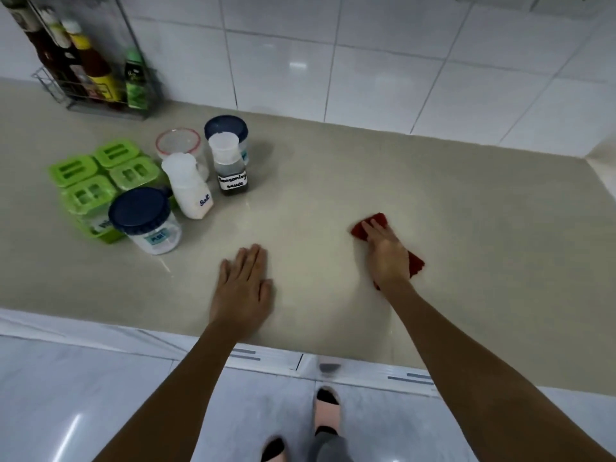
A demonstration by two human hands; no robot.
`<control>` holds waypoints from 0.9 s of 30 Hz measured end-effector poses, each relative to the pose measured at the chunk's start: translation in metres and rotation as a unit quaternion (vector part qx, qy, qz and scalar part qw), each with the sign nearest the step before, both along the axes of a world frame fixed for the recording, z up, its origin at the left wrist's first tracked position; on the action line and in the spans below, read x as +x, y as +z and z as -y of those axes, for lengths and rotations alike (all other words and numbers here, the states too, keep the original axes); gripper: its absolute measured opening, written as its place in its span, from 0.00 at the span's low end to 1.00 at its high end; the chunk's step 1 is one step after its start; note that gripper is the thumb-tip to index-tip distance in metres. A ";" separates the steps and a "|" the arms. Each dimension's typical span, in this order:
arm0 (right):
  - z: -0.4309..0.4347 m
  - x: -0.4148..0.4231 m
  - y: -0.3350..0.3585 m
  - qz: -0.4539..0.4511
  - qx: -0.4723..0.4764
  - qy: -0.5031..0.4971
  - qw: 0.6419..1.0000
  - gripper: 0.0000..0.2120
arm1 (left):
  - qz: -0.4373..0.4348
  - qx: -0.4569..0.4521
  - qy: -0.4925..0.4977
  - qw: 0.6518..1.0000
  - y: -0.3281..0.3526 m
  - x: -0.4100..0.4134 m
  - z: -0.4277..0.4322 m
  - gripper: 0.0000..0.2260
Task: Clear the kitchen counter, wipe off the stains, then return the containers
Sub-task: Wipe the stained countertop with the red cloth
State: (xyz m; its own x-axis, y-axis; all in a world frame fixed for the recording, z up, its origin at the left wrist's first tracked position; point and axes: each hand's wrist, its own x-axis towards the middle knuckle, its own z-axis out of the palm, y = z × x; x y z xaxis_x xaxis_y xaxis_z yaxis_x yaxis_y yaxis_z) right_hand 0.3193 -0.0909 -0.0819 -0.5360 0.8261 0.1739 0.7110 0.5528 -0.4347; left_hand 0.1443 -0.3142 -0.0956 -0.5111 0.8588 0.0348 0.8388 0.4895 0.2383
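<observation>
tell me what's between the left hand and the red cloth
Nothing but bare counter, as the head view shows: the left hand lies flat, and the right hand presses the red cloth.

Counter (333,181) count: 4 green-lidded boxes (88,191) in 1 green tray (106,236), 2 blue-lidded jars (141,211), 1 red-rimmed clear tub (178,141), 2 white-capped bottles (190,185) (one labelled Salt, one Seasoning sauce) and 1 red cloth (373,225). 1 wire rack (50,85) at back left holds at least 4 sauce bottles (96,68); blur hides the exact number. 2 hands in view, left hand (241,288) and right hand (386,255), plus 2 slippers (328,411) on the floor.
</observation>
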 end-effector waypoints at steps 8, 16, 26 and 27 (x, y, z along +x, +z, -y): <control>0.117 0.005 -0.009 -0.038 0.003 0.166 0.985 0.27 | 0.010 -0.004 0.005 1.000 0.001 0.000 0.002 0.31; 0.137 0.094 -0.007 0.000 0.055 0.198 0.979 0.37 | 0.020 -0.024 -0.013 0.999 0.019 0.030 -0.017 0.34; 0.144 0.151 -0.010 -0.051 0.017 -0.085 0.995 0.31 | 0.031 -0.031 -0.145 0.988 0.005 0.102 -0.040 0.38; 0.152 0.144 -0.010 -0.045 0.025 -0.048 0.998 0.32 | 0.025 -0.036 -0.147 0.988 0.003 0.102 -0.039 0.37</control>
